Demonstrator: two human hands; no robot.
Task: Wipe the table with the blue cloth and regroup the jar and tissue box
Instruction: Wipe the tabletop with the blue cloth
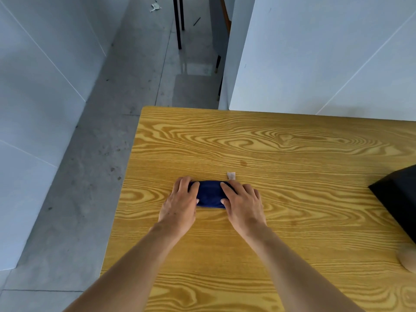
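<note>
A folded dark blue cloth [209, 195] lies flat on the wooden table [292, 143], towards its left half. My left hand [180, 203] rests on the cloth's left end and my right hand [243, 203] on its right end. The fingers of both lie fairly straight over the fabric, thumbs touching its near edge. A small white tag [231, 175] sticks out behind the cloth's right end. A black box [398, 199], possibly the tissue box, sits at the right edge of the view, partly cut off. Below it, a beige rounded object [408, 260] is mostly out of frame; I cannot tell whether it is the jar.
The table's left edge drops to a grey concrete floor [90, 176]. White panels [315, 52] stand behind the table's far edge and along the left. Black chair legs [179, 23] stand far back on the floor.
</note>
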